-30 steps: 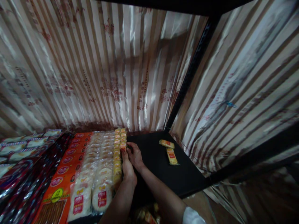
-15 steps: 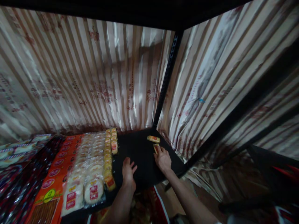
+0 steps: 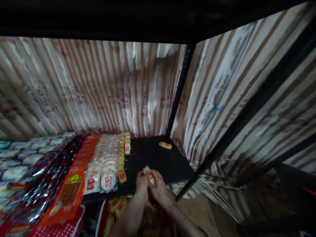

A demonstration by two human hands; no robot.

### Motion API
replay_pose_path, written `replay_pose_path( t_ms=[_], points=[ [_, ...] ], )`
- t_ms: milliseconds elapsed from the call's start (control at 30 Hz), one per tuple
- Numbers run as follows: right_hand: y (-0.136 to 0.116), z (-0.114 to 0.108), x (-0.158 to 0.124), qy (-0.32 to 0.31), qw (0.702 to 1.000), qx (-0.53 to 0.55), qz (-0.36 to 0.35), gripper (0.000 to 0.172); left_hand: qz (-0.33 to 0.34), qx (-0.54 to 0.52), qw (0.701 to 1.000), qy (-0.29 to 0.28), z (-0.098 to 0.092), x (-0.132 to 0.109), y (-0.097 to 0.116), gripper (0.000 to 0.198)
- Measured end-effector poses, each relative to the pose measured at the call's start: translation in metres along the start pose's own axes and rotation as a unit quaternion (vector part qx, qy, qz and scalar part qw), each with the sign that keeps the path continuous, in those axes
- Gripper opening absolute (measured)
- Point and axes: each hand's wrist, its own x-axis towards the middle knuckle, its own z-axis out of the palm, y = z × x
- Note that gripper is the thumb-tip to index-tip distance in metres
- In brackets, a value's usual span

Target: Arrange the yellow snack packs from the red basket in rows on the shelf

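Evidently, the fingers [image 3: 142, 176] of the left hand [image 3: 142, 186] and the right hand [image 3: 161, 192] were closed together on one yellow packet [image 3: 148, 172]. It was pinched between both sets of fingertips, with its upper end showing above them. The grip sat at the front edge of the black shelf [image 3: 158, 158]. In my judgement, a loose pinch there could drop it among the stock below [image 3: 116, 205]. A lone packet [image 3: 165, 145] lay well apart near the back corner, and the yellow row [image 3: 122, 156] stood to the left.
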Motion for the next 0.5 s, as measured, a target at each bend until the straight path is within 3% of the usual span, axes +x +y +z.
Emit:
replay_pose_path(
  t_ms=[100, 267, 400, 500],
  points=[
    [-0.003, 0.002, 0.004, -0.028, 0.993, 0.110, 0.031, 0.023, 0.027, 0.015, 0.999, 0.037, -0.003, 0.006, 0.004, 0.018],
    [-0.006, 0.010, 0.027, -0.029, 0.934, 0.295, 0.197, 0.040, 0.055, 0.030, 0.997, 0.055, -0.004, 0.015, 0.019, 0.020],
    [-0.015, 0.022, 0.048, -0.074, 0.924, 0.328, 0.182, 0.030, 0.087, 0.058, 0.992, 0.076, -0.004, 0.020, 0.031, 0.019],
    [-0.017, 0.040, 0.066, -0.060, 0.930, 0.322, 0.164, 0.029, 0.121, 0.130, 0.978, 0.106, -0.004, 0.029, 0.035, 0.027]
  ],
)
